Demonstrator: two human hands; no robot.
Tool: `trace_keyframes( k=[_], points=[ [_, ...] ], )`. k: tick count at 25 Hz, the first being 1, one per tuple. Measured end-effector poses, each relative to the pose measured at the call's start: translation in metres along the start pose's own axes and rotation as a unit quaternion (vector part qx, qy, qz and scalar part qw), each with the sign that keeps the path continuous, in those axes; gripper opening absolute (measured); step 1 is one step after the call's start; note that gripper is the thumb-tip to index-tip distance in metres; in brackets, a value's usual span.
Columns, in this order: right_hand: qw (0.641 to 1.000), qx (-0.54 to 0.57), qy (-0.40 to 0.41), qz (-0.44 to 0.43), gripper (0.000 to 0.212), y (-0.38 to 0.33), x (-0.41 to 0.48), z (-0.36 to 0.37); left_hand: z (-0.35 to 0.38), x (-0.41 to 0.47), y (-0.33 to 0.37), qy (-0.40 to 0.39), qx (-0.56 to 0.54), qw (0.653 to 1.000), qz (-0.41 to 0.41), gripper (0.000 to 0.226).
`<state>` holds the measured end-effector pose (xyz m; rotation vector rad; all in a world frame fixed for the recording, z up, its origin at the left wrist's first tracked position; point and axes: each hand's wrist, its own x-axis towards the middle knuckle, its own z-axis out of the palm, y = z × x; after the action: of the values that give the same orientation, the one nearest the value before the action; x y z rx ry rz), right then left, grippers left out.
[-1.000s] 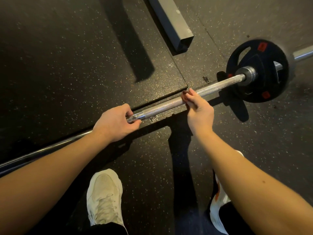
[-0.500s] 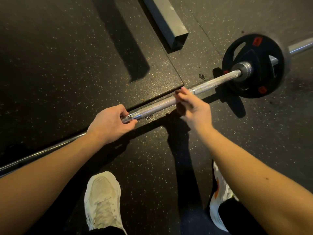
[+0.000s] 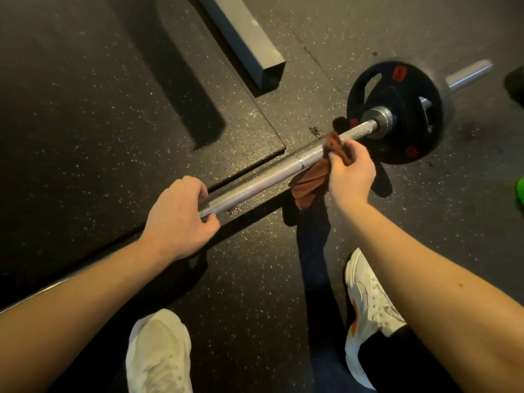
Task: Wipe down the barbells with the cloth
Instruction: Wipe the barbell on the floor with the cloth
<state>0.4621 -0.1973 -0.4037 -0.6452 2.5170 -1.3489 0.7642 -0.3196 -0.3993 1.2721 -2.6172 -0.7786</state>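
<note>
Head view: barbell runs slantwise across centre frame above the rubber floor, its weight plate at upper right.
Left hand: fingers curled round the knurled shaft, left of centre, steadying it.
Right hand: fingertips pinch the rust-coloured cloth, draped over the shaft just short of the collar.
Doing it well: probably wrap the cloth fully round the bar, squeeze firmly, and stroke from the collar towards the left hand, twisting so the knurling gets cleaned all round.
</note>
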Motion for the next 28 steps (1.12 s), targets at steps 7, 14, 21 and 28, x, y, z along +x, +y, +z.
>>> trace_keyframes(
  k=[7, 14, 21, 28],
  points=[
    [0.987, 0.049, 0.106, 0.112, 0.015, -0.011, 0.065, 0.0, 0.007, -0.001, -0.002, -0.007, -0.021, 1.0, 0.005, 0.034],
    [0.997, 0.004, -0.071, -0.04, 0.014, -0.01, -0.014, 0.024, 0.008, -0.001, -0.002, -0.011, -0.035, 0.999, -0.01, 0.035],
    [0.994, 0.008, 0.042, 0.096, 0.024, -0.025, 0.045, 0.01, 0.008, 0.0, -0.006, -0.008, -0.014, 1.0, -0.006, 0.033],
    [0.992, 0.083, -0.08, 0.047, 0.012, -0.054, -0.126, 0.088, -0.017, -0.012, -0.013, -0.04, 0.02, 0.999, 0.009, 0.023]
  ],
)
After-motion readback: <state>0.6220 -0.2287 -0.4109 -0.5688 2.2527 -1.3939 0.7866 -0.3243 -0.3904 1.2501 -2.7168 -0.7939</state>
